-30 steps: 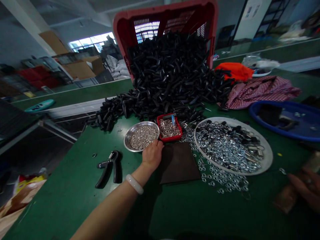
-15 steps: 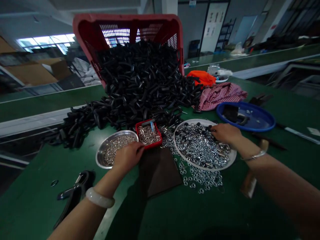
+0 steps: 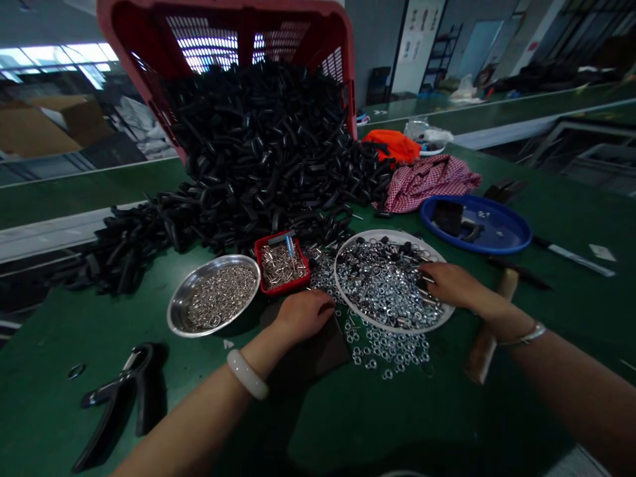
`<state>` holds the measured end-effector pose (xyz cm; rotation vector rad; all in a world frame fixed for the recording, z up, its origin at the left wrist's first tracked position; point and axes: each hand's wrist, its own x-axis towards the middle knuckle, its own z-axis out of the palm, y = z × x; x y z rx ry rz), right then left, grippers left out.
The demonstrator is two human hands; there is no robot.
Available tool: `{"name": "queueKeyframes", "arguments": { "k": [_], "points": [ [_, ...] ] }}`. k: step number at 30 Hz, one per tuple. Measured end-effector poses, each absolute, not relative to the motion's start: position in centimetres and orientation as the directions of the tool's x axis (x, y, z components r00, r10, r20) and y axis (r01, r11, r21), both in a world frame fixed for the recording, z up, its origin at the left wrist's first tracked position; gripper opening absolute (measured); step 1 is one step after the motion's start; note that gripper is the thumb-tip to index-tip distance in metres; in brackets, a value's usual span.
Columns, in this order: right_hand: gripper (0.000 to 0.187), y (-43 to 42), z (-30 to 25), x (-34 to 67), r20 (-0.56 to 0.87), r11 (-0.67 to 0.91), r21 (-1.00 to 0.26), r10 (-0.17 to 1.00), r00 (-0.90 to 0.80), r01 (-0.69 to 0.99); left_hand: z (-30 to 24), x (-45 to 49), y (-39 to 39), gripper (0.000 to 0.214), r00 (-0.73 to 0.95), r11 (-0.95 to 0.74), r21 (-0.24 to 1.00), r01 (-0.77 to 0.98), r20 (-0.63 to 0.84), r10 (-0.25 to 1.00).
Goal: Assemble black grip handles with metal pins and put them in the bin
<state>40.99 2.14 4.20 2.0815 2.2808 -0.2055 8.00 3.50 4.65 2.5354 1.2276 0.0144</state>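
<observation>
One green table (image 3: 42, 391): spread across the whole lower frame
Red crate (image 3: 112, 40): tipped on its side at upper left and centre; brimming over
Heap of black parts (image 3: 258, 152): spilling out of the crate to left of centre
White tray (image 3: 397, 234): right of centre; loaded with shiny metal parts (image 3: 380, 288) and some black ones
Blue tray (image 3: 507, 228): at right, behind the white one; bearing dark pieces
Steel bowl (image 3: 179, 311): left of centre; part filled with tiny metal bits
Black spring tool (image 3: 144, 401): lying at lower left
Dark mat (image 3: 322, 354): lower centre; partly hidden by hand and forearm
Left hand (image 3: 303, 313): above the mat; curled, with fingertips near loose nuts (image 3: 397, 351); cannot tell whether pinching anything
Right hand (image 3: 454, 285): reaching into the white tray's right side; bent-fingered among the metal parts; cannot tell which piece, if any, pinched
Red box (image 3: 288, 287): centre, touching or just beside the bowl; full of small metal pins
Metal ring (image 3: 76, 371): far lower left, near the spring tool
</observation>
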Motion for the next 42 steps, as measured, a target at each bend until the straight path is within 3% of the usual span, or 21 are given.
{"name": "queueKeyframes", "arguments": {
  "k": [4, 8, 11, 17, 23, 28, 33, 38, 42],
  "points": [
    [0.04, 2.4, 4.4, 40.7, 0.058, -0.014, -0.359, 0.998, 0.037, 0.933, 4.3, 8.8, 3.1, 0.023, 0.647, -0.586, 0.354, 0.729, -0.075, 0.759],
    [0.03, 3.0, 4.4, 40.2, 0.034, 0.021, -0.564, 0.999, -0.002, 0.825, 4.2, 9.6, 3.1, 0.024, 0.62, -0.561, 0.374, 0.739, -0.052, 0.783],
    [0.043, 3.2, 4.5, 39.5, 0.071, 0.043, -0.723, 0.997, 0.012, 0.689, 4.4, 10.6, 3.8, 0.024, 0.581, -0.53, 0.372, 0.762, -0.03, 0.814],
    [0.056, 1.8, 6.3, 38.3, 0.168, 0.003, -0.734, 0.97, 0.176, 0.68, 4.6, 12.8, 7.1, 0.036, 0.393, -0.388, 0.284, 0.877, 0.042, 0.919],
    [0.056, 0.2, 6.5, 38.1, -0.118, -0.161, -0.891, 0.985, 0.125, 0.424, 4.7, 14.1, 9.4, 0.037, 0.276, -0.269, 0.166, 0.949, -0.016, 0.961],
    [0.056, -0.4, 5.7, 37.5, -0.222, -0.24, -0.919, 0.971, 0.094, 0.312, 6.2, 12.8, 11.7, 0.028, 0.429, -0.415, 0.11, 0.903, -0.248, 0.869],
    [0.056, -0.2, 5.6, 36.6, -0.197, -0.188, -0.915, 0.98, 0.01, 0.357, 7.0, 11.6, 14.8, 0.031, 0.403, -0.401, 0.043, 0.915, -0.089, 0.911],
    [0.053, -0.1, 5.3, 36.0, -0.154, -0.145, -0.907, 0.988, 0.008, 0.394, 4.7, 13.3, 17.2, 0.045, 0.447, -0.441, 0.084, 0.894, -0.072, 0.892],
    [0.048, -0.1, 4.8, 36.1, -0.129, -0.109, -0.913, 0.991, -0.025, 0.393, 2.8, 14.8, 18.2, 0.046, 0.338, -0.337, 0.209, 0.918, 0.03, 0.941]
  ]
}}
